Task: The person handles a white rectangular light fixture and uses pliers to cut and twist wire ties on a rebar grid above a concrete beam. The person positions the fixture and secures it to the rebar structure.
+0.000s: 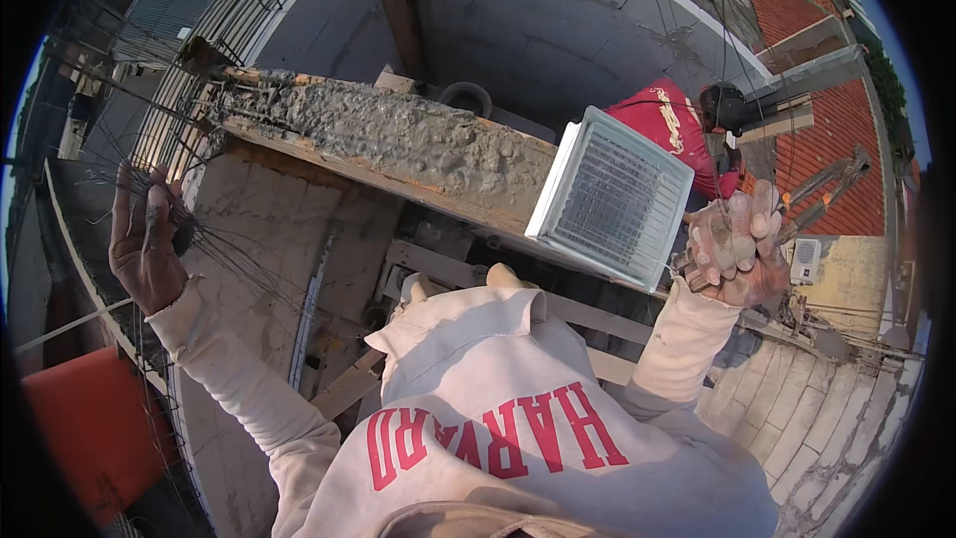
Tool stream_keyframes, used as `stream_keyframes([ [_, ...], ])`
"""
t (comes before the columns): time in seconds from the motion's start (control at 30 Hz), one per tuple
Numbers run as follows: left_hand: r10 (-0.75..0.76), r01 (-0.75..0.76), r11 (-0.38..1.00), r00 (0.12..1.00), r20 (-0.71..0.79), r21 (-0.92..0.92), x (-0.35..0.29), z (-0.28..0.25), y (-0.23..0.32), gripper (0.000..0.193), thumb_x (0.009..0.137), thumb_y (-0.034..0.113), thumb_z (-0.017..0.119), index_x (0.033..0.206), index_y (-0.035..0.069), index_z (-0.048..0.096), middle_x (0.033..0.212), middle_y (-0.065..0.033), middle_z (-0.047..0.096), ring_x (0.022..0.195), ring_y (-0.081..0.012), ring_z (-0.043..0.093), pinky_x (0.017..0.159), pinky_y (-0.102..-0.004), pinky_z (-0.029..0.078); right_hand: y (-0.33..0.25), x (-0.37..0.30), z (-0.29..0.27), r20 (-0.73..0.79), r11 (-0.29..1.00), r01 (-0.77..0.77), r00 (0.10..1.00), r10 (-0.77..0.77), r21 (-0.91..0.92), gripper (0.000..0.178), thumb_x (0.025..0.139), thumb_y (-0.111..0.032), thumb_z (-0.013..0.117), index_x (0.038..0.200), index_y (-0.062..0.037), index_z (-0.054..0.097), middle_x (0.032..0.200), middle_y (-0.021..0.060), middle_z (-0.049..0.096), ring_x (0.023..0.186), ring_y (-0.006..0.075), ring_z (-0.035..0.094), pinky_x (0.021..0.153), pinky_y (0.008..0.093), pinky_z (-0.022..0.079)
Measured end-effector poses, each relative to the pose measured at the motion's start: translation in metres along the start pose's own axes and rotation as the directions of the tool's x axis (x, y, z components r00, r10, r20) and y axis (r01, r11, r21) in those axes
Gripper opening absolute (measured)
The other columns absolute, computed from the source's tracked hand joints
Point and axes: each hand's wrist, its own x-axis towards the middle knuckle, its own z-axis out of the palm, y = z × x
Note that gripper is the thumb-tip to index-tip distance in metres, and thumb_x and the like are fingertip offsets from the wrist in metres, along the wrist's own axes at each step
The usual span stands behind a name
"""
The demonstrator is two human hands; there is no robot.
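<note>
My left hand (149,244) is raised at the far left, its fingers closed around a bundle of thin tie wires (224,239) that fan out on both sides. At the right my right hand (739,247), dusty with grey, has its fingers curled in. What it holds, if anything, I cannot make out. Just left of it a clear square glass block (619,201) with a ribbed face and white side covers the near right end of a concrete-filled formwork beam (398,134). The concrete top is rough, between wooden boards.
Beyond the beam a co-worker in a red shirt (662,125) and dark cap bends near the grey block wall (558,10). Rebar (189,120) sticks up at the beam's left end. Boards (438,264) cross below me. A red-orange panel (95,428) lies lower left.
</note>
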Motion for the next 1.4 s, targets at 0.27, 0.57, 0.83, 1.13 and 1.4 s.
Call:
stream_keyframes([
  [0.27,0.255,-0.124,0.936,0.884,0.392,-0.329,0.062,0.243,0.067,0.044,0.101,0.008,0.064,0.141,-0.008,0.054,0.129,-0.0236,0.066,0.119,-0.0248,0.067,0.100,-0.0310,0.057,-0.094,-0.136,0.001,-0.238,0.909,0.325,0.891,-0.387,-0.261,0.017,0.105,-0.018,0.051,0.106,-0.0015,0.048,0.078,0.0045,0.049,0.061,0.0155,0.049,0.056,0.0342,0.053],
  [0.57,0.333,0.421,0.626,0.617,0.713,-0.656,-0.046,0.506,0.155,0.032,0.086,0.010,0.078,0.107,-0.010,0.065,0.107,-0.0203,0.072,0.097,-0.0226,0.072,0.093,-0.0349,0.058,-0.096,-0.283,0.099,-0.278,0.508,0.431,0.491,-0.825,-0.746,0.009,0.105,-0.012,0.049,0.105,-0.0032,0.047,0.078,0.0023,0.046,0.057,0.0111,0.045,0.060,0.0276,0.047],
  [0.83,0.196,0.692,0.577,0.397,0.896,-0.433,-0.238,0.619,0.150,0.035,0.082,0.014,0.079,0.108,-0.007,0.067,0.111,-0.0203,0.072,0.102,-0.0263,0.072,0.094,-0.0365,0.057,-0.041,-0.381,0.177,-0.228,0.256,0.304,0.126,-0.966,-0.918,0.010,0.104,-0.009,0.050,0.108,0.0000,0.049,0.078,0.0025,0.045,0.054,0.0082,0.039,0.057,0.0260,0.043],
  [1.13,-0.283,0.634,0.773,0.376,0.882,-0.023,-0.291,0.670,0.091,0.040,0.078,0.018,0.080,0.109,-0.003,0.069,0.114,-0.0202,0.073,0.107,-0.0305,0.071,0.095,-0.0383,0.057,-0.008,-0.392,0.183,-0.260,0.277,0.341,0.095,-0.961,-0.898,0.014,0.104,-0.010,0.052,0.110,0.0021,0.051,0.079,0.0047,0.048,0.056,0.0111,0.043,0.061,0.0276,0.045],
  [1.4,-0.535,0.224,0.841,0.472,0.701,0.492,-0.317,0.668,0.030,0.044,0.073,0.021,0.081,0.110,0.000,0.070,0.118,-0.0202,0.073,0.111,-0.0343,0.071,0.096,-0.0400,0.057,-0.013,-0.397,0.171,-0.263,0.283,0.355,0.106,-0.959,-0.891,0.015,0.104,-0.013,0.052,0.109,0.0007,0.049,0.080,0.0040,0.047,0.056,0.0108,0.044,0.059,0.0281,0.045],
])
